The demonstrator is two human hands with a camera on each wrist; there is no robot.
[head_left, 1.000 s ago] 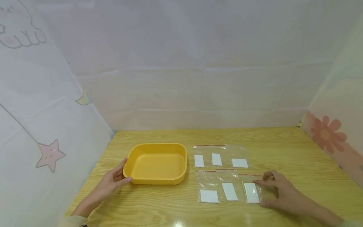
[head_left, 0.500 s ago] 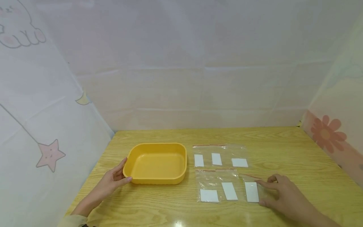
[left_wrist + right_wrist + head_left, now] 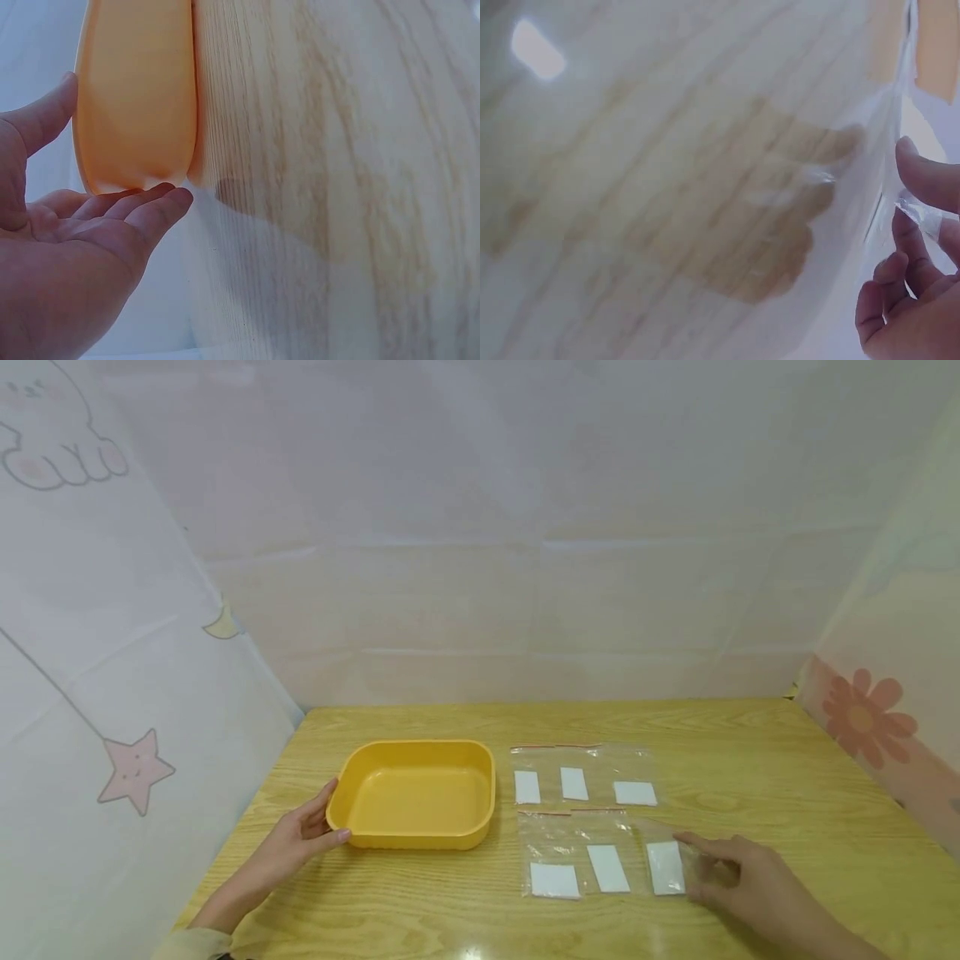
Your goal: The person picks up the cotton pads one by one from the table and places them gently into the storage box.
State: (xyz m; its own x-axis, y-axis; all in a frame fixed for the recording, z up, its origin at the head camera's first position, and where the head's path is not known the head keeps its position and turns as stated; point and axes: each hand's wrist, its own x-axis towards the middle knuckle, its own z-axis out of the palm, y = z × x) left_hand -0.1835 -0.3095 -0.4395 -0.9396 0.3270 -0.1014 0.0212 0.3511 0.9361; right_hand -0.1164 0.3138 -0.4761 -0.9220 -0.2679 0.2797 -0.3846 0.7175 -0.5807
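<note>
The right hand pinches the right edge of a small clear zip bag, thumb and fingers curled on the plastic; the bag has a white card inside and is the rightmost of the near row on the wooden table, its right side lifted slightly. The left hand, fingers straight, rests against the left wall of a shallow yellow plastic tray with rounded corners, standing upright left of the bags.
</note>
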